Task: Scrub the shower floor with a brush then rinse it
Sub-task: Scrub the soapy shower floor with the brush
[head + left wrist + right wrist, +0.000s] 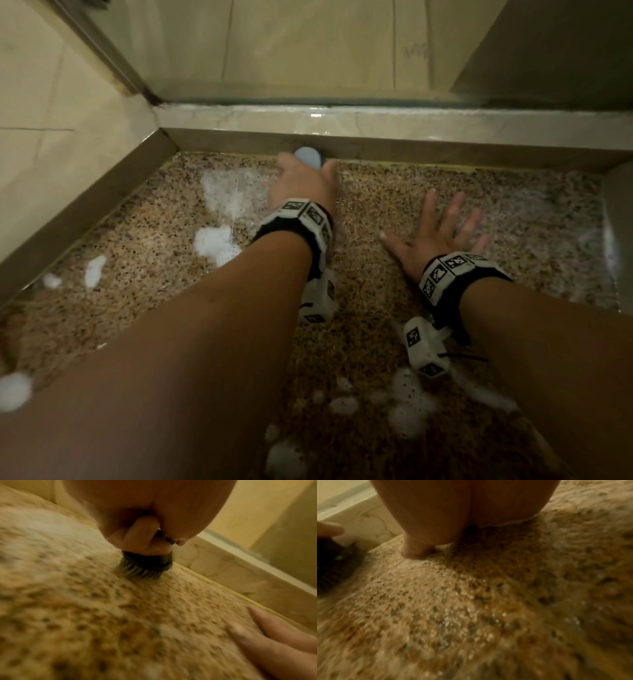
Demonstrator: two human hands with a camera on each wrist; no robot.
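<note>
My left hand (301, 178) grips a scrub brush (308, 157) with a pale blue top, close to the far curb of the speckled shower floor (394, 212). In the left wrist view the fingers curl round the brush (147, 562), and its dark bristles press on the wet stone floor (102, 615). My right hand (442, 233) lies flat on the floor with fingers spread, to the right of the brush. Its palm (453, 513) rests on the glistening floor (471, 615) in the right wrist view, where the dark brush (332, 561) shows at the left edge.
White foam patches (215, 240) lie on the floor left of my left arm and near the front (407, 407). A raised marble curb (376, 120) with a glass panel above it borders the far side. A tiled wall (51, 137) closes the left.
</note>
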